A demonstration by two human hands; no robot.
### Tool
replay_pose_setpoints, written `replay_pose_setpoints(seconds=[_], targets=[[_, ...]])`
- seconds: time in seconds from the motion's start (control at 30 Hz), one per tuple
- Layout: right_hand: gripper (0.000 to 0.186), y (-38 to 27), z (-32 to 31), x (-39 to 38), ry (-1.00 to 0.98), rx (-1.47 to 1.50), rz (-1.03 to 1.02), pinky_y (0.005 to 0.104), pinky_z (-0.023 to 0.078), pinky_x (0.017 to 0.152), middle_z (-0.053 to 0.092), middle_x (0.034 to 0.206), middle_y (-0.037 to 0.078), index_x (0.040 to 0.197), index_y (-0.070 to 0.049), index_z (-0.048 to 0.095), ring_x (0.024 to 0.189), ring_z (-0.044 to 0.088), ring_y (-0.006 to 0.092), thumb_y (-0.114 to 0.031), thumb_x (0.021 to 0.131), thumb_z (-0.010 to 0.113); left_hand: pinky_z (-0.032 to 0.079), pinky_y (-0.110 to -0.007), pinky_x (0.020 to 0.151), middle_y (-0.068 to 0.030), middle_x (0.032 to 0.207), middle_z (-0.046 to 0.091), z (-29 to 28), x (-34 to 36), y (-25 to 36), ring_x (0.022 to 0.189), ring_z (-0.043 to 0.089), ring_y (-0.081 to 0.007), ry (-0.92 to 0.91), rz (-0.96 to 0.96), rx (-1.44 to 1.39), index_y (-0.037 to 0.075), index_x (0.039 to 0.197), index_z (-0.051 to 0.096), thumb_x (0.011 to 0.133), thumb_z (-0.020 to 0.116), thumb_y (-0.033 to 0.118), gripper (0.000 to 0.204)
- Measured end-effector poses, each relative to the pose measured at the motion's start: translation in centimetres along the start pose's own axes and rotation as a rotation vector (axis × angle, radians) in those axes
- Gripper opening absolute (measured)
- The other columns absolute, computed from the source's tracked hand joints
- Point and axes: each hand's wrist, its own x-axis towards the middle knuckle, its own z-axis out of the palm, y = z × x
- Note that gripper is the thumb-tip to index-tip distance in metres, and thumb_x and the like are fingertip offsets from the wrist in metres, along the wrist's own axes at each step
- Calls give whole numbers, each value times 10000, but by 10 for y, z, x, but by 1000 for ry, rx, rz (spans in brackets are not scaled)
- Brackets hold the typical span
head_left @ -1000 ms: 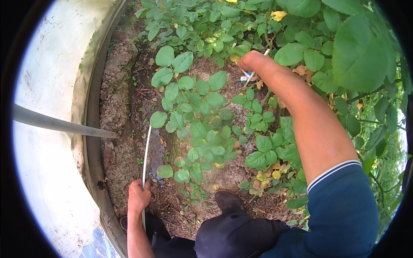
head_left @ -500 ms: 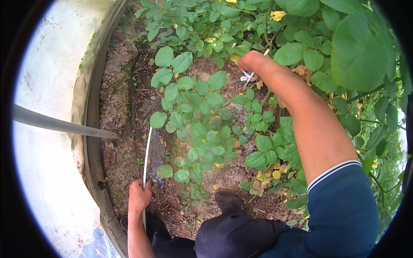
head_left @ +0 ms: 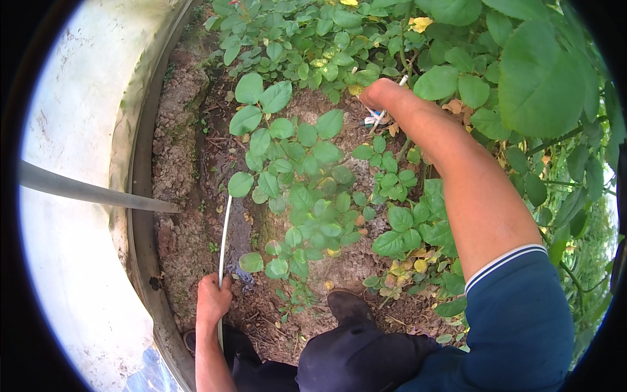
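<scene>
At seven o'clock, I see the left hand (head_left: 213, 300) clasped around the white tube (head_left: 224, 242), long axis toward twelve.

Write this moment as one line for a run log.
Left hand: closed around thin white tube; Right hand: beside white stick-like pieces, fingers hidden, grip unclear; Between hands: rose-like plant; Left side: grey pole

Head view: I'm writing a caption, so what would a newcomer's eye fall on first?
Probably the bare right arm, stretched from a dark blue sleeve to the right hand at upper middle. Next, the left hand at lower left, holding a thin white tube. Bright white sheeting fills the left side.
</scene>
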Motion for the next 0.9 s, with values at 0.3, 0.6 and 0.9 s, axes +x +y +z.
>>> replay_pose_setpoints(seconds=[0.3, 0.6, 0.9], targets=[[218, 2, 3, 3, 31, -23, -28, 369, 551, 762, 689, 1045, 107, 1014, -17, 684, 916, 661, 267, -89, 813, 644, 453, -449, 623, -286, 654, 555, 1, 0, 1, 650, 588, -431, -6, -9, -1, -81, 694, 553, 834, 632, 171, 299], [196, 4, 7, 12, -3, -43, -35, 353, 554, 755, 695, 1015, 97, 994, -9, 686, 890, 664, 255, -90, 826, 627, 449, -451, 621, -282, 648, 555, 1, 1, 1, 644, 584, -429, -2, 6, -9, -78, 690, 548, 835, 628, 169, 298], [191, 2, 6, 7, 31, -80, -45, 341, 551, 762, 691, 1046, 86, 998, -13, 686, 904, 662, 241, -93, 841, 612, 450, -448, 624, -288, 653, 551, 1, 1, 1, 651, 586, -431, -7, -12, -13, -78, 688, 543, 831, 622, 163, 291]])
